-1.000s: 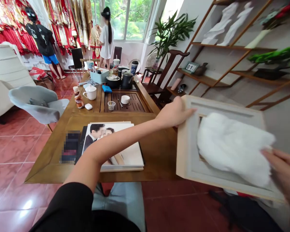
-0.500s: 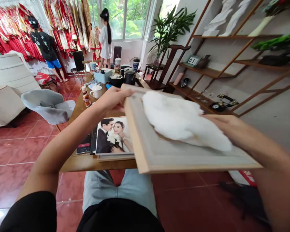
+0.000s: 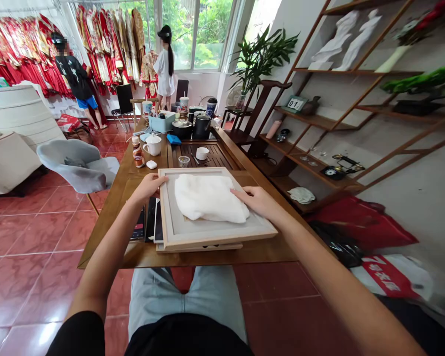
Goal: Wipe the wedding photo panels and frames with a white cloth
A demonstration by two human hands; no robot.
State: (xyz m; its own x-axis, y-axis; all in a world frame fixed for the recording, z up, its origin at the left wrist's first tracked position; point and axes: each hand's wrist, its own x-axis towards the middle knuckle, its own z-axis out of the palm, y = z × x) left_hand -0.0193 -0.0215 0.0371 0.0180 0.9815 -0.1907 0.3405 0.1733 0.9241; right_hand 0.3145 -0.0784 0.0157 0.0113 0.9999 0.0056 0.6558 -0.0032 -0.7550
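Observation:
A pale wooden picture frame lies back up over the framed photo, close to the front of the table. On its grey back panel rests a folded piece of white wadding. My left hand grips the frame's upper left edge, fingers closed around the rail. Across the frame's right side lies my right hand, its fingers stretched out and touching the wadding's right edge. The photo underneath is almost wholly covered; only its dark left edge shows.
The wooden table holds a brown-labelled bottle, a white lidded cup, a small white bowl and a phone. A shelf unit stands right, bags below it. Two people stand near hanging garments.
The frame with the wadding has come down from the air onto the framed photo, which it now hides. My right hand has shifted left with it, fingers on the wadding.

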